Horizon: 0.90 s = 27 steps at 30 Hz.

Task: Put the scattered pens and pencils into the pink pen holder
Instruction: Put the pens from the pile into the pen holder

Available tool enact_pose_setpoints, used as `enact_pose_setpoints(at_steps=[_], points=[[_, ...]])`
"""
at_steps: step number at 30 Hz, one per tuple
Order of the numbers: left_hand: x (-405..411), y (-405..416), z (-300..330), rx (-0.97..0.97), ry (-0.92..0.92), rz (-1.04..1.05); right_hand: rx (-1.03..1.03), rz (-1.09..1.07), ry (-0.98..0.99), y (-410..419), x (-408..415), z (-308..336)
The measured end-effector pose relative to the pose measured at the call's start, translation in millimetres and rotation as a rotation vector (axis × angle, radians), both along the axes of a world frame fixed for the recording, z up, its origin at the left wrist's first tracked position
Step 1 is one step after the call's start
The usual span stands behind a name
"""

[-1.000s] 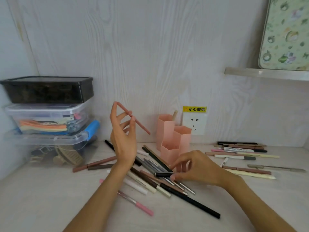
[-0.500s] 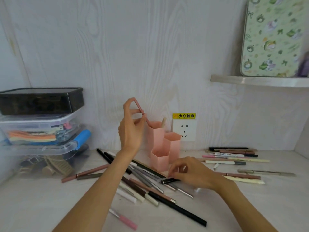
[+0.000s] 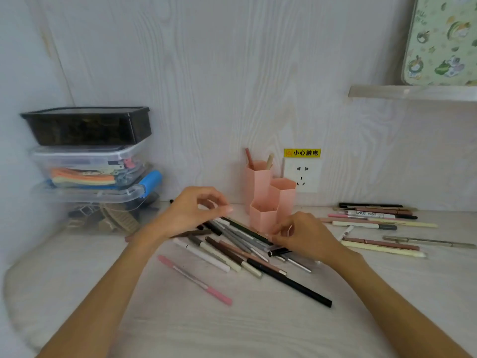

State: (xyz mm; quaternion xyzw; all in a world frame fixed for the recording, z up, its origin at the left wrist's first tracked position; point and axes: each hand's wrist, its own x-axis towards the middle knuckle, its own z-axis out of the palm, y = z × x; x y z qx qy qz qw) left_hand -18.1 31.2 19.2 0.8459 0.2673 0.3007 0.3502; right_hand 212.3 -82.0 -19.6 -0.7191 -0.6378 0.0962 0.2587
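Pink pen holder (image 3: pixel 269 196) of three hexagonal tubes, upright at the back of the white desk (image 3: pixel 180 319) against the wood-grain wall, just left of a wall socket (image 3: pixel 302 175) under a yellow warning label (image 3: pixel 302 152). In the tallest, rear tube: a reddish-brown pencil (image 3: pixel 249 158) and a cream pencil (image 3: pixel 269 160), both leaning, tips above the rim. At 7 o'clock from the holder, a loose heap of pens and pencils (image 3: pixel 240 250), crossed over one another; longest among them a black pen (image 3: pixel 291 284) running toward 5 o'clock; apart at 7 o'clock of the heap, a pink-capped pen (image 3: pixel 195 279). At 3 o'clock from the holder, a second group of pens (image 3: pixel 374 218) lying roughly parallel. Left hand (image 3: pixel 191 213) low over the heap's far end, thumb and fingers curled close together, empty as far as visible. Right hand (image 3: pixel 307 235) just in front of the shortest tube, fingers bent down onto the heap near a short black pen (image 3: pixel 278 251); grasp not discernible. At 9 o'clock, stacked storage boxes (image 3: pixel 90 161), the top one black. At 1 o'clock, a shelf (image 3: pixel 413 93) bearing a patterned green tin (image 3: pixel 444 40).
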Motion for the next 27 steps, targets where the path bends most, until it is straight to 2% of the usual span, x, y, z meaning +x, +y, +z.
enact_pose_setpoints(at_steps=[2,4,5,12,17,22,27], points=[[-26,-13,-6,-0.092,0.237,-0.142,0.016,-0.023,0.006,1,-4,-1],[-46,-23,-15,-0.064,0.428,-0.2,0.02,-0.043,0.016,1,-9,-1],[-52,-26,-19,-0.035,0.461,-0.203,0.018,-0.049,0.023,2,-10,-1],[-58,-40,-31,0.084,0.356,-0.149,-0.005,-0.04,0.059,-3,-17,1],[-43,-45,-44,0.343,0.32,0.037,-0.003,-0.054,0.088,-4,-14,3],[-32,-43,-49,0.588,0.256,0.067,-0.012,-0.051,0.129,-6,-6,3],[-33,-39,-47,0.634,0.133,0.124,0.036,-0.048,0.132,-7,-2,6]])
